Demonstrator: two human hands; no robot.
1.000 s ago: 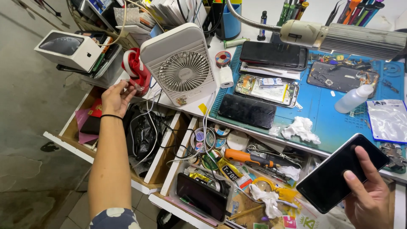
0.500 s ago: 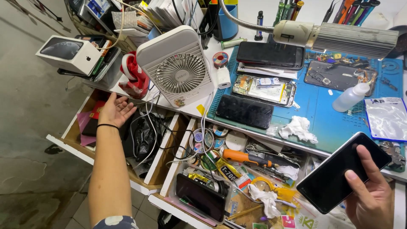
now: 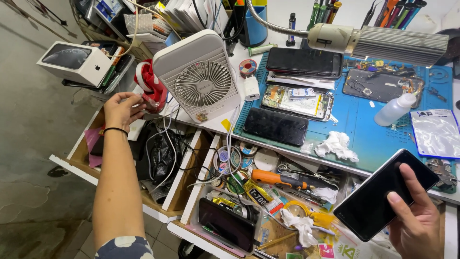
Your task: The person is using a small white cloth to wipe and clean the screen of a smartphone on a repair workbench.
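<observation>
Phone [image 3: 385,194], a dark slab with its black glass up, sits tilted in the right hand [image 3: 417,220] at the lower right, over the edge of the open drawer [image 3: 191,211]; the thumb lies across the glass and the fingers curl under the far edge, so the grip is closed around it. Out at the far side, the left hand [image 3: 122,109] reaches to the red tool [image 3: 149,86] beside the white fan [image 3: 199,76], fingertips drawn together and pinching at a thin wire or tip near its base; what exactly is pinched is too small to tell. Cables trail from there down into the drawers. On the blue mat [image 3: 364,129] lie more phones and an opened one. To do this well, I judge the phone should be kept level and firmly cradled while the other hand works, and the pinch should stay light so the cables do not snag the fan.
</observation>
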